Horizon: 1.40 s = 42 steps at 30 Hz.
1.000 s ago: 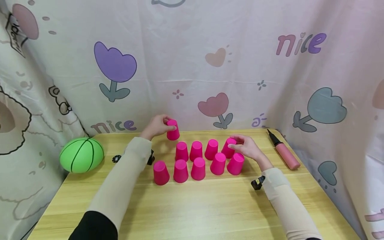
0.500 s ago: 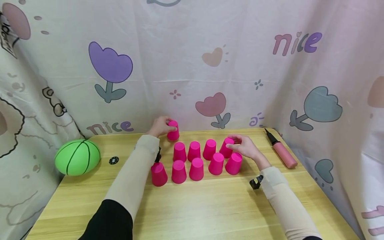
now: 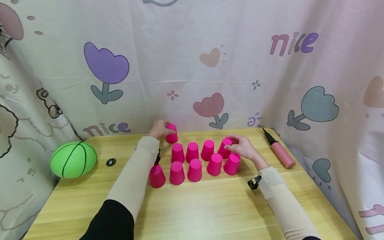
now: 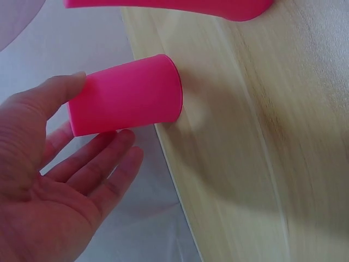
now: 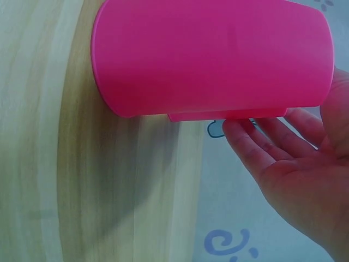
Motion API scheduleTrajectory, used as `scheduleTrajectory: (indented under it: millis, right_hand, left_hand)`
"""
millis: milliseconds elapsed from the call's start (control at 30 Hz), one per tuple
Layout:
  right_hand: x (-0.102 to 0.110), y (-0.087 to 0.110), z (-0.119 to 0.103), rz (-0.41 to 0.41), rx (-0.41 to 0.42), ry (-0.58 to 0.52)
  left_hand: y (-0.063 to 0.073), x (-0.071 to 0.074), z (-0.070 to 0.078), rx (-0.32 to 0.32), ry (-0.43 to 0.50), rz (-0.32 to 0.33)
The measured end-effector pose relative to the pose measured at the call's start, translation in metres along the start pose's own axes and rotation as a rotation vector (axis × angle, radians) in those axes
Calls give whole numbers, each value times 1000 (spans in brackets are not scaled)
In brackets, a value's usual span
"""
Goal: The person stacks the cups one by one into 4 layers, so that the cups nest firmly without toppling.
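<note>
Legible lettering: the word "nice" twice on the curtain (image 3: 168,50), once behind and just right of the ball (image 3: 73,160), once high and far right of it. The chip (image 3: 111,162), just right of the ball, carries marking too small to read. Nine pink cups (image 3: 194,170), mouths down, form two rows right of the ball on the tabletop (image 3: 192,210). Left hand (image 3: 160,129): thumb and fingers pinch a lone cup (image 3: 171,134) beyond the rows. Right hand (image 3: 242,146): thumb and fingers grip the end cup (image 3: 224,148) of the back row, farthest from the ball.
</note>
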State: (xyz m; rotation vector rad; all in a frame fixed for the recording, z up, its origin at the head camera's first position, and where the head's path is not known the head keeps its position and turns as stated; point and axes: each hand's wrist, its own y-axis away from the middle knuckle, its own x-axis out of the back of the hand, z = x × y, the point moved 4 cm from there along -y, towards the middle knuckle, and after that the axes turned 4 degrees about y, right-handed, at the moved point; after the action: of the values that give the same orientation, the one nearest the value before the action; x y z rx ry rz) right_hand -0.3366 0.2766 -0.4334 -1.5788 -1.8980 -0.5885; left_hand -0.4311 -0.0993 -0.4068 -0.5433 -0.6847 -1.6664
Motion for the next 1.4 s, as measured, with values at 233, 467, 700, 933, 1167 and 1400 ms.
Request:
scheduleTrajectory:
  millis: [233, 467, 700, 933, 1167, 1400]
  right_hand:
    - [-1, 1, -3, 1, 4, 4]
    - [0, 0, -3, 5, 9, 6]
    - [2, -1, -6, 4, 4, 38]
    - [13, -8, -18, 25, 16, 63]
    - [22, -29, -51, 46, 85, 68]
    - [17, -49, -88, 23, 111, 83]
  left_hand:
    - [0, 1, -3, 9, -13, -23]
    - [6, 9, 0, -21, -97, -92]
    - [22, 29, 2, -105, -114, -105]
    - [52, 48, 5, -169, -102, -77]
    - [89, 55, 6, -250, -98, -83]
    - [114, 50, -10, -282, -86, -141]
